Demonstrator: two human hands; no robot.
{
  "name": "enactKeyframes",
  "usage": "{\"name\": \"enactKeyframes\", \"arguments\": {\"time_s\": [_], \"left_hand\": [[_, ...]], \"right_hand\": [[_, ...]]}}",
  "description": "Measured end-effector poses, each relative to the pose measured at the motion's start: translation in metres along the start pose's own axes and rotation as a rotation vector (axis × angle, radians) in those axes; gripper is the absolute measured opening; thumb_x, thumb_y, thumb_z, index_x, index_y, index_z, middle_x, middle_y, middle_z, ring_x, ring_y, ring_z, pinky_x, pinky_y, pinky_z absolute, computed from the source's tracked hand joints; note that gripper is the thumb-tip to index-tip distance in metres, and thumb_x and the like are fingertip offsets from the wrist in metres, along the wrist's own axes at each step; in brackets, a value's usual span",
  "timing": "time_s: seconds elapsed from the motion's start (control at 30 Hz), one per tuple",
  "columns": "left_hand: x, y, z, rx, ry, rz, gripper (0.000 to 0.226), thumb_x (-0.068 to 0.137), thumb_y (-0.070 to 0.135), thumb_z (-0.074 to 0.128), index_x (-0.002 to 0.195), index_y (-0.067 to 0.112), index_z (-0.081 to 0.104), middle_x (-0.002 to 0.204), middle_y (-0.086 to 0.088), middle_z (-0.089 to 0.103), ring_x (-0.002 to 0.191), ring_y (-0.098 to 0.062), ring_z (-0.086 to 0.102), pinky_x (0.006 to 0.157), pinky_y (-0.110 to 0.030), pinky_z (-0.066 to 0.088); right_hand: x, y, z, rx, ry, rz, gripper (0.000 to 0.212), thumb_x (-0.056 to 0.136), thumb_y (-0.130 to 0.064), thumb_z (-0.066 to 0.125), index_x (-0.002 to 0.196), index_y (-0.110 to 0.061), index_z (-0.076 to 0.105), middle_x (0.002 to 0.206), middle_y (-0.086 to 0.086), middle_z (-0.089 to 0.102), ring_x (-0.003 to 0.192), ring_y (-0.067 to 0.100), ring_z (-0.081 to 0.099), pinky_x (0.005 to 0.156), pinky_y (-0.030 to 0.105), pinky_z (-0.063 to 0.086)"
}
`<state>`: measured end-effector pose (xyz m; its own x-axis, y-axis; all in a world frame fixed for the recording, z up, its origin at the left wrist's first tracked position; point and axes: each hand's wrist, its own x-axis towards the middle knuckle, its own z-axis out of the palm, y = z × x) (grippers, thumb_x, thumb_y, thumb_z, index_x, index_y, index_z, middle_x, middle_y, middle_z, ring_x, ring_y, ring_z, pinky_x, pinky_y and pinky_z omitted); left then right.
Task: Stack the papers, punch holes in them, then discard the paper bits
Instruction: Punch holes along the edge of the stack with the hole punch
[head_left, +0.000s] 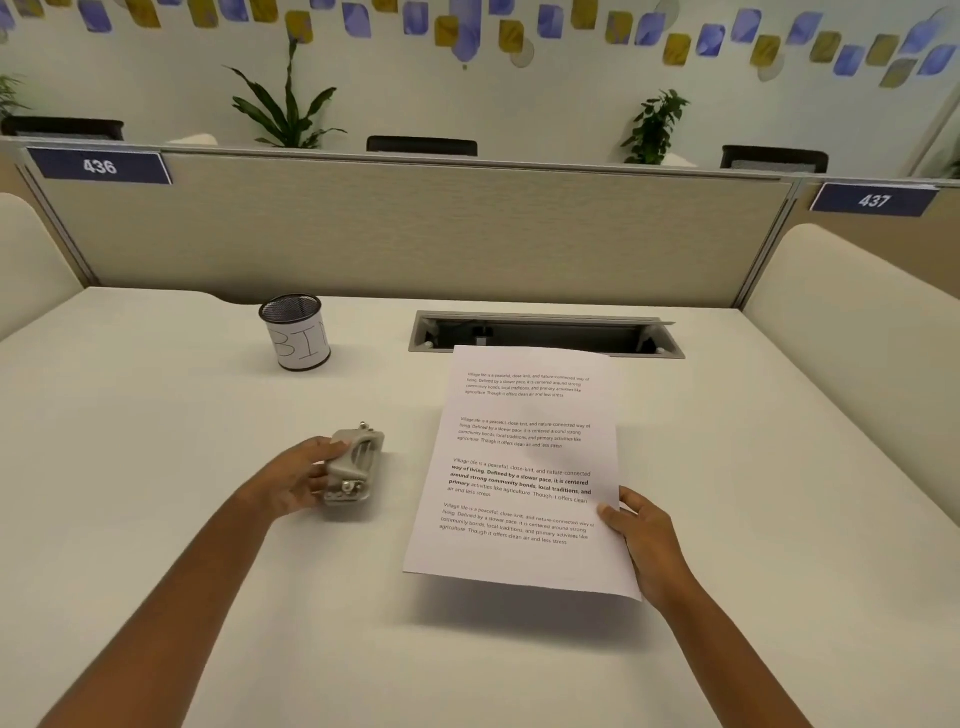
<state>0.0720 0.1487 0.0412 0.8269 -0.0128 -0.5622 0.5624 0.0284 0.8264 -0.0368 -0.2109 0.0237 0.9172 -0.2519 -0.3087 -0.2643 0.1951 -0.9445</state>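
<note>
On the desk I count one metal hole punch, one mesh cup carrying a paper label lettered BIN, and one recessed cable tray at the far edge. I count one printed sheet bearing four text paragraphs; whether more sheets lie beneath it cannot be determined. I count two hands in view, my left hand and my right hand, plus two numbered partition signs, 436 and 437, and two clearly visible potted plants, one left of centre and one right of centre.
</note>
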Motion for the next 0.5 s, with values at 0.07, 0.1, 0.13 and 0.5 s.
{"name": "enactKeyframes", "arguments": {"time_s": [0.07,0.1,0.13,0.5], "left_hand": [[0.001,-0.003,0.013,-0.042,-0.057,0.026,0.022,0.088,0.018,0.055,0.069,0.020,0.045,0.067,-0.004,0.043,0.057,-0.014,0.037,0.044,-0.018,0.041],[0.001,-0.004,0.020,-0.057,-0.075,0.036,0.022,0.088,0.019,0.055,0.069,0.020,0.045,0.068,-0.004,0.046,0.059,-0.014,0.040,0.045,-0.019,0.043],[0.001,-0.005,0.027,-0.072,-0.089,0.045,0.022,0.088,0.019,0.056,0.069,0.020,0.046,0.067,-0.004,0.050,0.059,-0.015,0.046,0.047,-0.020,0.046],[0.001,-0.011,0.071,-0.143,-0.090,0.094,0.024,0.088,0.019,0.058,0.067,0.019,0.047,0.071,-0.005,0.055,0.042,-0.008,0.062,0.043,-0.017,0.051]], "right_hand": [[-0.002,0.001,-0.001,0.000,-0.012,-0.003,0.023,0.088,0.001,0.051,0.100,-0.015,0.062,0.091,0.006,0.071,0.069,0.019,0.070,0.062,0.028,0.060],[-0.003,0.002,-0.001,-0.002,-0.018,-0.004,0.023,0.088,0.001,0.051,0.100,-0.015,0.063,0.090,0.006,0.072,0.070,0.020,0.070,0.064,0.030,0.059],[-0.005,0.002,-0.001,-0.005,-0.024,-0.005,0.023,0.088,0.001,0.051,0.099,-0.015,0.063,0.087,0.004,0.073,0.069,0.020,0.070,0.064,0.030,0.059],[-0.013,0.006,-0.019,0.014,-0.026,0.001,0.023,0.088,0.002,0.051,0.096,-0.015,0.064,0.077,-0.002,0.076,0.065,0.017,0.072,0.056,0.027,0.059]]}}
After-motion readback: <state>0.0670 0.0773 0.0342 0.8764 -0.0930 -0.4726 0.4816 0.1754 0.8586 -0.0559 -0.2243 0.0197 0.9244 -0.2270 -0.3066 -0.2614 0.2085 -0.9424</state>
